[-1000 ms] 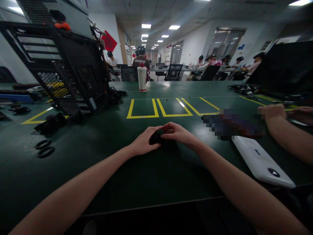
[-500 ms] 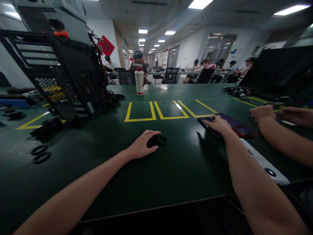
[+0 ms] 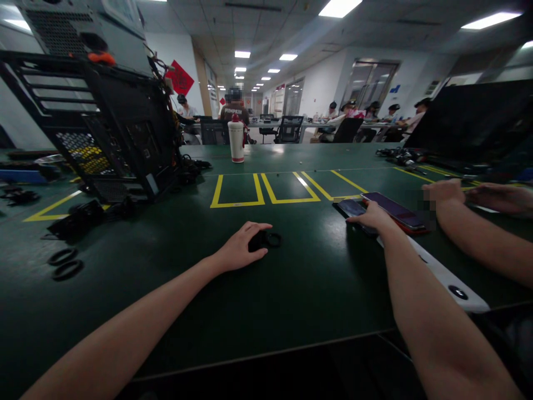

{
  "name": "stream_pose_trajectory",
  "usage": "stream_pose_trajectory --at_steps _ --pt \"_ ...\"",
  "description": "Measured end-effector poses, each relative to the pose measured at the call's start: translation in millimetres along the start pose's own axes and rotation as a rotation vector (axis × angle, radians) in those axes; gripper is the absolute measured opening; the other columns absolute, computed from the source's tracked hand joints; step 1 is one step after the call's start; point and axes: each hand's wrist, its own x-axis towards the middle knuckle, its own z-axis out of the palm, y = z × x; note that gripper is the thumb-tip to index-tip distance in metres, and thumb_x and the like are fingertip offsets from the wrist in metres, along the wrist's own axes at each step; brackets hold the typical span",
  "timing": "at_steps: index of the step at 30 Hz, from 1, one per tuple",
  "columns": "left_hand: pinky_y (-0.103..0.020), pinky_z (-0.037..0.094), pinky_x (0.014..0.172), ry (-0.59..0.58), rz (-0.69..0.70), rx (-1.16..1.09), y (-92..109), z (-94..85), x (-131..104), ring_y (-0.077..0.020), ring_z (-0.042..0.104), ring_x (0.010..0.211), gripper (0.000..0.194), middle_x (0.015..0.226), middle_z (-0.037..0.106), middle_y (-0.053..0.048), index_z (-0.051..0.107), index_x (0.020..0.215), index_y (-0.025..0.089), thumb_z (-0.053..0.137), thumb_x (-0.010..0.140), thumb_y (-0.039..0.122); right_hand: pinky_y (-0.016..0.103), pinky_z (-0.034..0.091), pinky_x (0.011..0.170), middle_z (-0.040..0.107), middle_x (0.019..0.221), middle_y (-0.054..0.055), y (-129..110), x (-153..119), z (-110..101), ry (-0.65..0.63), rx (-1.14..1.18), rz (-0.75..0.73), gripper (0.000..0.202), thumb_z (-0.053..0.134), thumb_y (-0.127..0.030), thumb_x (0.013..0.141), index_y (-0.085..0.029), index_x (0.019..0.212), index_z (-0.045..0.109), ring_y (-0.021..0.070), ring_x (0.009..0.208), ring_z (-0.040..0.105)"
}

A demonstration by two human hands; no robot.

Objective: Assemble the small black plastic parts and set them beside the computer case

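Observation:
My left hand rests on the green table, thumb and index finger spread around small black rings. One black ring shows just past the fingertips; the darker part in the gap of the hand is unclear. At the right, my right hand grips a dark phone lying flat, with a finger along its near edge; the other fingers are partly hidden. Beside it lies a second phone with red beneath it. A white slab-like device with a dark oval lies partly under my right forearm.
Another person's hand and forearm are at the right. A black computer case stands left, with cables and two black rings near it. Further back are a white cup, yellow tape outlines and a dark monitor.
My right hand has shifted slightly nearer, uncovering more of the dark phone, and the shadow beneath has changed. My left hand stays in place. The view has moved slightly.

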Motion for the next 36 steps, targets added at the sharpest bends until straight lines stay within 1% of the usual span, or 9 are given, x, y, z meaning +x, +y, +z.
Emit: stream_pose_trajectory --at_steps 3,6,8,10,13,18,23,31,36 --pt "-0.04 0.04 0.089 0.003 0.004 -0.004 0 -0.9 -1 -0.0209 0.044 0.105 0.052 0.119 0.041 -0.004 0.034 0.121 0.031 0.053 0.073 0.031 0.054 0.036 0.085 0.039 0.121 0.029 -30 -22 -14 0.049 -0.021 0.02 0.094 0.063 -0.055 0.052 -0.005 0.125 0.03 0.0414 0.111 0.04" --pt "-0.04 0.04 0.09 -0.004 0.008 -0.025 2 -2.4 -1 -0.0212 0.043 0.108 0.053 0.121 0.039 -0.004 0.034 0.122 0.031 0.053 0.073 0.032 0.041 0.041 0.087 0.049 0.115 0.019 -74 -56 -21 0.017 0.209 -0.241 0.069 0.053 -0.05 0.068 -0.01 0.121 0.035 0.028 0.103 0.05" --pt "-0.039 0.039 0.092 0.009 0.037 -0.03 3 -2.4 0 -0.0211 0.042 0.111 0.054 0.122 0.04 -0.004 0.035 0.122 0.029 0.055 0.072 0.031 0.035 0.046 0.08 0.053 0.111 0.012 -103 -83 -17 -0.228 0.384 -0.418 0.056 0.053 -0.046 0.071 -0.016 0.117 0.041 0.0207 0.094 0.055" --pt "-0.039 0.035 0.096 0.035 0.083 -0.017 2 -1.3 1 -0.0209 0.04 0.113 0.056 0.122 0.04 -0.005 0.037 0.121 0.026 0.058 0.069 0.03 0.034 0.047 0.077 0.052 0.111 0.011 -126 -108 -6 -0.494 0.422 -0.543 0.061 0.062 -0.044 0.064 -0.02 0.117 0.042 0.0196 0.091 0.055" --pt "-0.038 0.033 0.099 0.057 0.133 0.012 0 0.9 3 -0.0207 0.038 0.114 0.059 0.121 0.041 -0.006 0.038 0.119 0.023 0.062 0.065 0.031 0.033 0.047 0.073 0.052 0.109 0.01 -147 -135 14 -0.641 0.404 -0.678 0.065 0.067 -0.037 0.06 -0.019 0.117 0.042 0.0183 0.085 0.056" --pt "-0.037 0.037 0.094 0.075 0.133 0.085 2 0.0 2 -0.0199 0.043 0.109 0.055 0.116 0.044 -0.007 0.041 0.113 0.021 0.064 0.064 0.035 0.033 0.046 0.07 0.055 0.096 0.007 -152 -145 37 -0.625 0.437 -0.75 0.052 0.065 -0.025 0.063 -0.016 0.11 0.046 0.016 0.078 0.056" --pt "-0.036 0.045 0.08 0.063 0.079 0.283 14 -6.9 -6 -0.0203 0.048 0.1 0.042 0.118 0.041 -0.005 0.046 0.101 0.02 0.058 0.067 0.042 0.033 0.047 0.07 0.055 0.087 0.004 -153 -150 39 -0.718 0.561 -0.781 0.053 0.063 -0.021 0.064 -0.018 0.113 0.042 0.0148 0.078 0.055" --pt "-0.033 0.048 0.062 -0.082 0.009 0.641 35 -12.3 -14 -0.022 0.051 0.089 0.04 0.107 0.044 -0.006 0.048 0.105 0.024 0.043 0.075 0.049 0.036 0.047 0.08 0.055 0.095 0.005 -158 -157 42 -0.859 0.744 -0.685 0.055 0.06 -0.01 0.064 -0.018 0.113 0.036 0.0154 0.087 0.057" --pt "-0.034 0.047 0.061 -0.142 -0.01 0.741 45 -8.2 -8 -0.0232 0.051 0.087 0.03 0.107 0.046 -0.007 0.052 0.097 0.02 0.041 0.077 0.041 0.036 0.049 0.08 0.052 0.105 0.009 -160 -156 37 -0.764 0.723 -0.601 0.044 0.053 -0.012 0.07 -0.019 0.111 0.039 0.0163 0.09 0.057"
